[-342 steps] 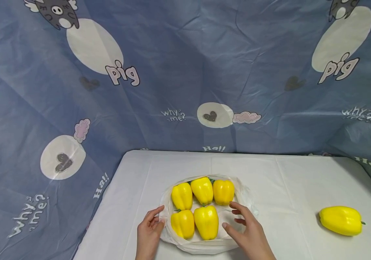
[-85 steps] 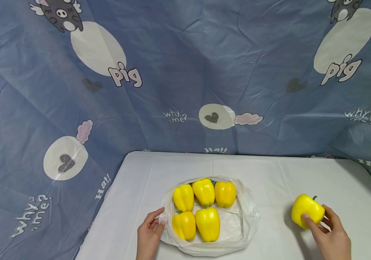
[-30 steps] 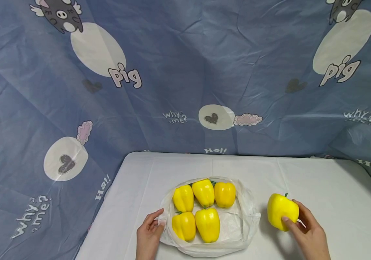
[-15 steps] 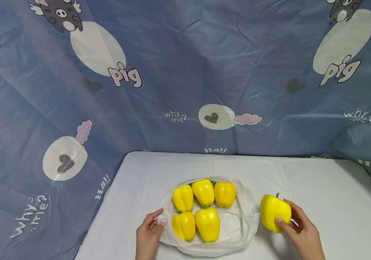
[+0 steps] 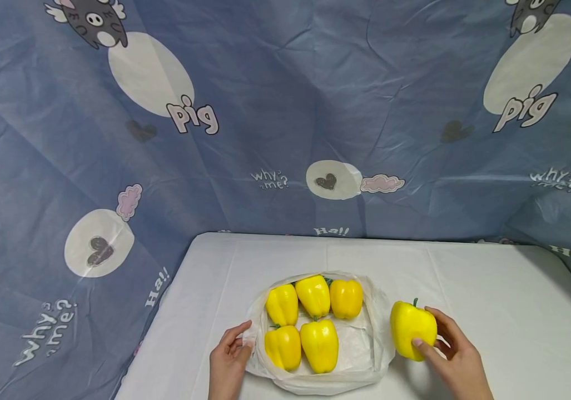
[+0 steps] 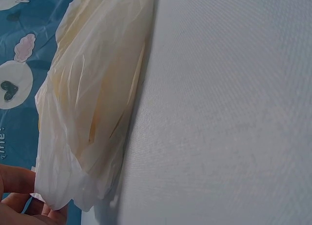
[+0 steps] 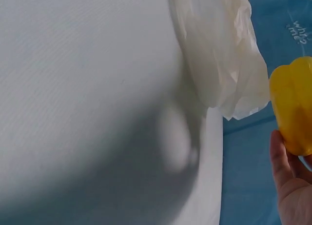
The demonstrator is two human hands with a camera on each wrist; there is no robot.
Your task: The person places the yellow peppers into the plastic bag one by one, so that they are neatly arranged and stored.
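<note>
My right hand (image 5: 457,358) grips a yellow bell pepper (image 5: 412,329) with its green stem up, held above the table just right of the plastic bag (image 5: 382,333). In the right wrist view the pepper (image 7: 295,105) hangs beside the bag's side (image 7: 214,54). The white, translucent bag stands with its mouth wide open. Several yellow bell peppers (image 5: 319,344) lie in it in two rows, with bare bag bottom at the front right. At the bag's left rim, my left hand (image 5: 230,355) pinches the plastic; the left wrist view shows the fingers (image 6: 17,180) at the bag's edge.
A white cloth covers the table (image 5: 515,311), which stretches away to the right of my right hand. Behind and to the left hangs a blue printed curtain (image 5: 275,111).
Earlier the right hand was over the bag while this pepper lay at the far right. The hand has since picked it up and carried it left. The left hand stays at the rim.
</note>
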